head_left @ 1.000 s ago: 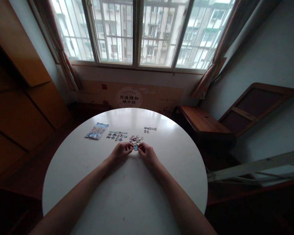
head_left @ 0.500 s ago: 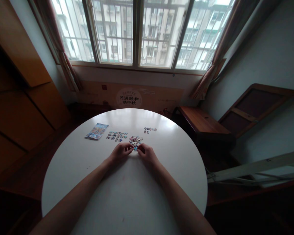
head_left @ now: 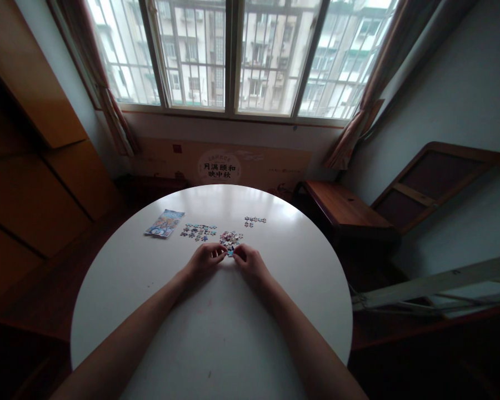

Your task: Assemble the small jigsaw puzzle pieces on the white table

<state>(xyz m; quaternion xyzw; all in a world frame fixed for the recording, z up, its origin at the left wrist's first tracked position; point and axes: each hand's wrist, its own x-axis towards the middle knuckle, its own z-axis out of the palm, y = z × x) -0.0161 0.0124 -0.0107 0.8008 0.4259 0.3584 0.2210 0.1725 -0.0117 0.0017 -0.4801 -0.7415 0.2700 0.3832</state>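
Blue jigsaw puzzle pieces (head_left: pixel 230 253) lie between the fingertips of both hands on the white table. My left hand (head_left: pixel 207 256) is closed in a pinch at their left side. From the right, my right hand (head_left: pixel 247 258) pinches at the same pieces, thumb and finger together. How many pieces the fingers hold is too small to make out. Just beyond the fingertips is a heap of loose puzzle pieces (head_left: pixel 232 238). A spread group of pieces (head_left: pixel 199 231) lies left of the heap, and a smaller group (head_left: pixel 255 221) sits farther back to the right.
A colourful picture sheet or packet (head_left: pixel 165 223) lies at the left of the round white table (head_left: pixel 183 344). Behind the table are a printed banner (head_left: pixel 258 161) and barred windows. A low wooden table (head_left: pixel 345 205) stands at the right, and wooden cabinets (head_left: pixel 33 194) at the left.
Both hands stay in nearly the same place, with at most a slight shift of the fingertips at the blue pieces. The other puzzle groups look unchanged.
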